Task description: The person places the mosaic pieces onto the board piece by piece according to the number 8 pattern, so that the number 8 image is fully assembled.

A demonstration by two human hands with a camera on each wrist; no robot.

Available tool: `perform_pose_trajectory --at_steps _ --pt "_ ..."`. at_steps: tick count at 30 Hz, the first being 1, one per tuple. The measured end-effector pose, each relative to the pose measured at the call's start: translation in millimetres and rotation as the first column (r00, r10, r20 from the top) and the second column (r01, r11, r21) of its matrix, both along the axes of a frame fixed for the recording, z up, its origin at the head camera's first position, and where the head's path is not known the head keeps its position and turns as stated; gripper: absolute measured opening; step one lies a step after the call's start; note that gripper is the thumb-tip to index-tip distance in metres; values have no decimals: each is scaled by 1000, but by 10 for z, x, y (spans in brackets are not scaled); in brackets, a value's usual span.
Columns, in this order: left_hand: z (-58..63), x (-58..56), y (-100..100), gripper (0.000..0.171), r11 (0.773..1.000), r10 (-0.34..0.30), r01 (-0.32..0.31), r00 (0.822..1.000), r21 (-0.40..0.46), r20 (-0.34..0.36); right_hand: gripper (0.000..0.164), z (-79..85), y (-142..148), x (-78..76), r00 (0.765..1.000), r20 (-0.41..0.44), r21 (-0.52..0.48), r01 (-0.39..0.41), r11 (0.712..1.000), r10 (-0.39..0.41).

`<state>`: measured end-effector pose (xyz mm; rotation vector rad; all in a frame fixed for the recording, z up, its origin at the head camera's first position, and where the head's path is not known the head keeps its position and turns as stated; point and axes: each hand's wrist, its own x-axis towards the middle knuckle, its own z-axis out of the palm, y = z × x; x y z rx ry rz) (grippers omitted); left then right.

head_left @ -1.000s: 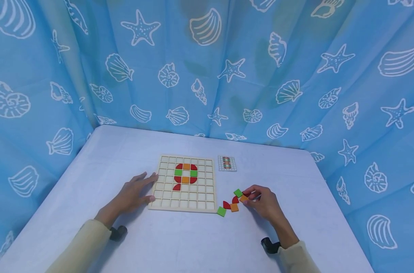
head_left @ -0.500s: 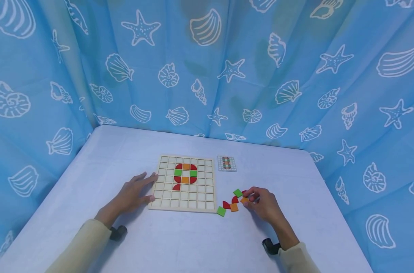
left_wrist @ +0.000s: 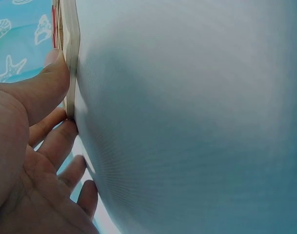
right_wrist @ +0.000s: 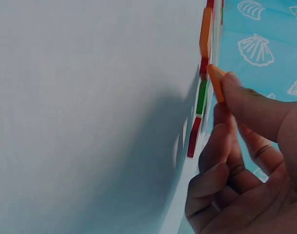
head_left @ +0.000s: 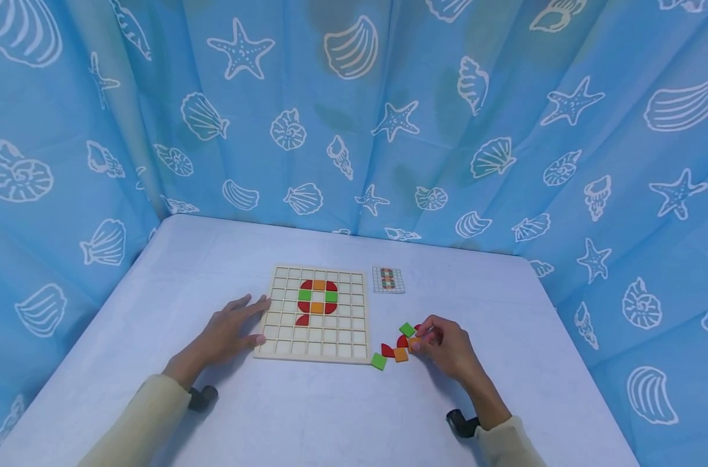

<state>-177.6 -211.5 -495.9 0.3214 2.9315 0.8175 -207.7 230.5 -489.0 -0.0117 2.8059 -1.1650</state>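
My right hand [head_left: 450, 347] pinches an orange square tile [right_wrist: 216, 84] between thumb and fingers, slightly raised over the table. Around it lie a green square tile [head_left: 407, 330], a red curved tile [head_left: 402, 341], another orange tile [head_left: 400, 355], a second red tile [head_left: 387, 351] and another green tile [head_left: 378, 362]. My left hand [head_left: 228, 331] rests its spread thumb and index finger against the left edge of a wooden grid board [head_left: 336, 351]. On the board, red, orange and green tiles form a ring, with one red tile [head_left: 302, 320] just below it.
A small card [head_left: 389, 279] with a printed grid and coloured pattern lies right of the board's upper corner. The white-covered table [head_left: 330, 415] meets a blue shell-print curtain [head_left: 354, 130] at its back and sides.
With the orange tile in its fingers, my right hand has shifted slightly, bringing that tile a little left over the loose tiles. My left hand and the board have stayed put.
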Motion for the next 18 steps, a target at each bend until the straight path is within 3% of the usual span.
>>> perform_pose_trajectory --at_steps 7,18 --pt "-10 -14 -6 79 1000 7 -8 1000 13 9 19 43 -221 4 1000 -12 -93 -3 996 2" --pt "-39 -18 -6 79 1000 18 -18 1000 9 6 18 62 -625 -21 998 -36 -121 -46 992 42"
